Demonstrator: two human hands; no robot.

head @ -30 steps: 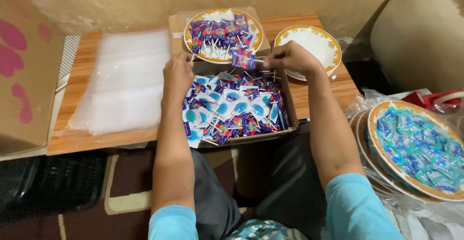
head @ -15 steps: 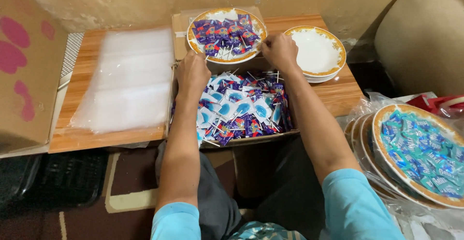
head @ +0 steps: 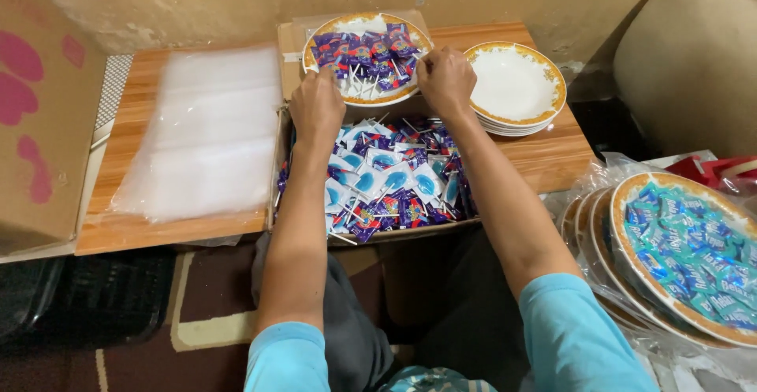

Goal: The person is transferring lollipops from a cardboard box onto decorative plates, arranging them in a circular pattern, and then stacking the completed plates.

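Note:
A gold-rimmed plate [head: 347,25] heaped with purple and blue wrapped lollipops rests on the far flap of an open cardboard box [head: 410,233]. The box is full of the same lollipops [head: 390,183]. My left hand [head: 315,108] is curled on the plate's near left rim. My right hand [head: 445,80] grips its near right rim, fingertips among the sticks. Both forearms reach over the box.
A stack of empty white plates [head: 516,84] sits right of the lollipop plate on the low wooden table [head: 552,155]. Clear plastic bags [head: 209,132] lie on the left. A cardboard carton [head: 39,124] stands far left. Plates of blue sweets [head: 682,250] sit at right.
Both hands moved forward from the box and the empty plates to the near rim of the lollipop plate. The view shifted slightly.

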